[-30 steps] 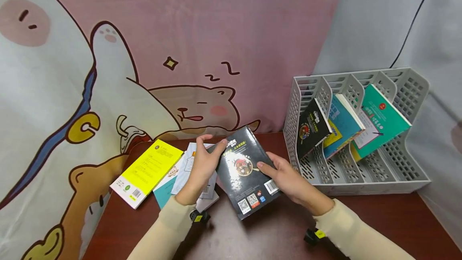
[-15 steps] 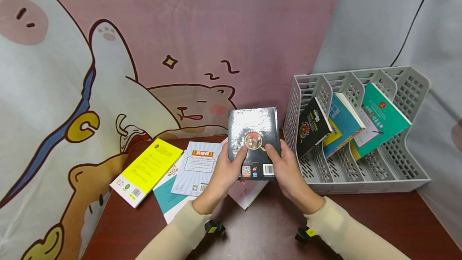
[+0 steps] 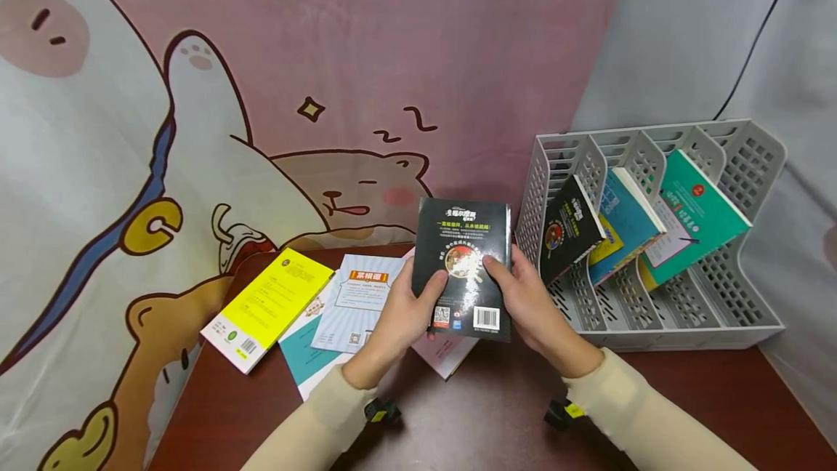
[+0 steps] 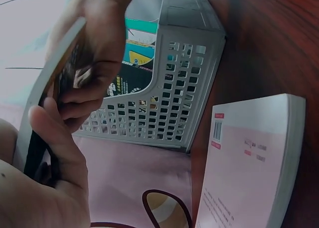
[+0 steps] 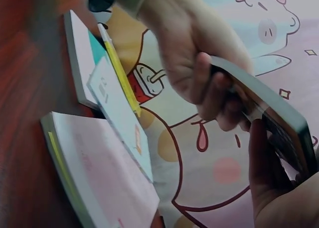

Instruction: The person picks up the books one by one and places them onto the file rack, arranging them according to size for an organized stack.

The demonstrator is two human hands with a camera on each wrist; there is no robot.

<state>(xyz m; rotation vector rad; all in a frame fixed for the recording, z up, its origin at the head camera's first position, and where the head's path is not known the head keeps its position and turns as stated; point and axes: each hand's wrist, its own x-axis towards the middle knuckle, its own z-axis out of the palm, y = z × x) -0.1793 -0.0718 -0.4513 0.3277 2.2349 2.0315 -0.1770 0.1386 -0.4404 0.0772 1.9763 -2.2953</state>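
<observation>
A black paperback book (image 3: 461, 238) is held up between both hands above the table, its back cover with barcode and round picture facing the head camera. My left hand (image 3: 404, 305) grips its lower left side, thumb on the cover. On the right edge my right hand (image 3: 532, 300) grips it, thumb near the round picture. Both wrist views show fingers curled behind the book (image 4: 47, 83). Beneath it lies a pink book (image 3: 447, 356), partly hidden. To the left are a light blue book (image 3: 356, 304), a teal and white book (image 3: 310, 362) and a yellow book (image 3: 271, 304).
A grey divided file rack (image 3: 660, 340) stands at the right on the dark red table (image 3: 471, 427). Leaning in its slots are a black book (image 3: 567, 227), a blue book (image 3: 624, 227) and a green book (image 3: 700, 216). A cartoon-printed pink cloth (image 3: 484, 57) hangs behind.
The black book has gone from slanted to upright, raised between the hands, and then tilted so its print shows. The left hand has shifted from its upper left corner to its lower left side.
</observation>
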